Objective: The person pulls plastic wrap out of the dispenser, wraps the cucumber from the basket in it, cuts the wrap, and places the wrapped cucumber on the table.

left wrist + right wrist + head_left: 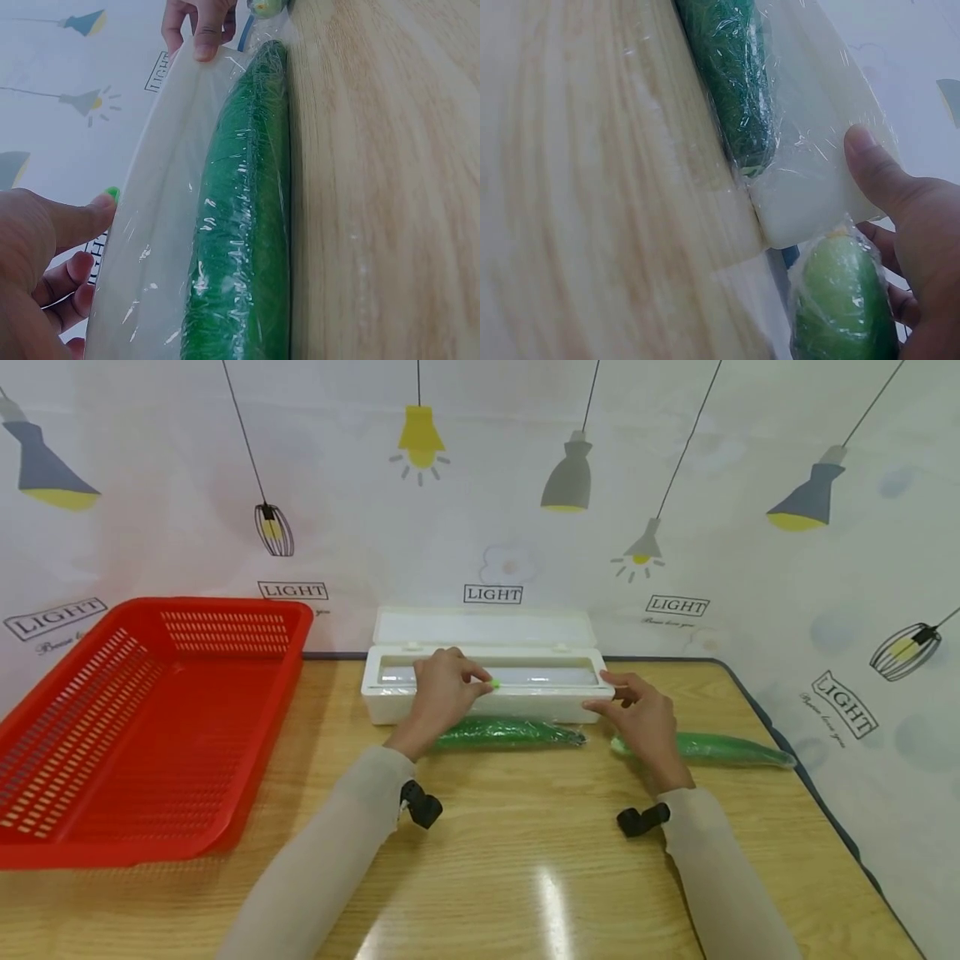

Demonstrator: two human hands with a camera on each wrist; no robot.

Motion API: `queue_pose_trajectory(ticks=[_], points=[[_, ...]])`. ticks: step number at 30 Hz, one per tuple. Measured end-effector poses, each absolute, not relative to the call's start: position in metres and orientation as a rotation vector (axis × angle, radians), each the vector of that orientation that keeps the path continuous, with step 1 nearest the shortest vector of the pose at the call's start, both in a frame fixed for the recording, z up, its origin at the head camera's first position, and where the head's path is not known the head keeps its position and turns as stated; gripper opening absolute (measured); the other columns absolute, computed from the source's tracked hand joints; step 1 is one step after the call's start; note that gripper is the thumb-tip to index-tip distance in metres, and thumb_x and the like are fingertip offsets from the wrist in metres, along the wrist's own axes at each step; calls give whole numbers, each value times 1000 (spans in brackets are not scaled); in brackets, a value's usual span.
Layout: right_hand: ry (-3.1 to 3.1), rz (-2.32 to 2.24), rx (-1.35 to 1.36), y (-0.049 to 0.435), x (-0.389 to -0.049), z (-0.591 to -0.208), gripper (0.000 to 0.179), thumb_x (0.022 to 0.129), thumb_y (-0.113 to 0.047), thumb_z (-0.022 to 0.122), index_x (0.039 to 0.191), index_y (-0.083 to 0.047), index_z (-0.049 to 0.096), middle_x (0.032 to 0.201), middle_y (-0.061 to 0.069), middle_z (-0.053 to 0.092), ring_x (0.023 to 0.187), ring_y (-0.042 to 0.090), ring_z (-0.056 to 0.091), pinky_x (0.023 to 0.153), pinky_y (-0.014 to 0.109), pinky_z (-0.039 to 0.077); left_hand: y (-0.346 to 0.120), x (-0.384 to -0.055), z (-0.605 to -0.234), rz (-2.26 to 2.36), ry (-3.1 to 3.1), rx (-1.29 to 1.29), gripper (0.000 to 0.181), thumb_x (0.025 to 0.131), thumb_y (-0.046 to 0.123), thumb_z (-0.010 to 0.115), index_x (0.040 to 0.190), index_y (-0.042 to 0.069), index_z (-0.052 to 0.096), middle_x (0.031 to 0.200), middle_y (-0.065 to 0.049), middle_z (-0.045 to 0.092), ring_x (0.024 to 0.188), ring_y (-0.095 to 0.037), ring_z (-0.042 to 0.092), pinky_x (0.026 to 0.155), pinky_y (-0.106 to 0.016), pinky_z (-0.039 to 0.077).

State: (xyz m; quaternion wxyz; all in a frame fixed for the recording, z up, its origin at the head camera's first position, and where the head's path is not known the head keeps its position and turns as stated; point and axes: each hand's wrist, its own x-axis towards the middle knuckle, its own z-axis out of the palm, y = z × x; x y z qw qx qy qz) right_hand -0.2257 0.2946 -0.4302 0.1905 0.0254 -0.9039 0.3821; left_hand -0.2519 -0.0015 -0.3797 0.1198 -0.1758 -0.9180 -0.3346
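A white cling film dispenser (480, 704) stands against the wall with its lid (483, 627) raised and a film roll (551, 676) inside. At its front rim, my left hand (444, 689) pinches a small green slider (495, 683) between thumb and forefinger. My right hand (647, 717) grips the dispenser's right end, thumb on the front face (810, 191). Along the front lies a film-wrapped cucumber (240, 202), with clear film running from it up over the dispenser's face. A second wrapped cucumber (727, 749) lies to the right, partly behind my right hand.
A large red plastic basket (266, 760) with slotted sides stands on the left of the wooden table (517, 843). The wall (480, 543), printed with lamps, rises right behind the dispenser. Toward the right, the table edge (832, 818) meets the wall covering.
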Motion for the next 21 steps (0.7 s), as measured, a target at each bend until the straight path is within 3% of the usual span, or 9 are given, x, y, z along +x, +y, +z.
queue_pose_trajectory(ticks=[21], points=[[-2519, 1045, 90, 296, -228, -432, 52, 75, -43, 78, 122, -24, 66, 94, 6, 72, 77, 17, 55, 60, 32, 42, -19, -252, -380, -996, -2673, -489, 11, 83, 25, 77, 85, 14, 78, 74, 1, 57, 76, -20, 52, 81, -46, 27]])
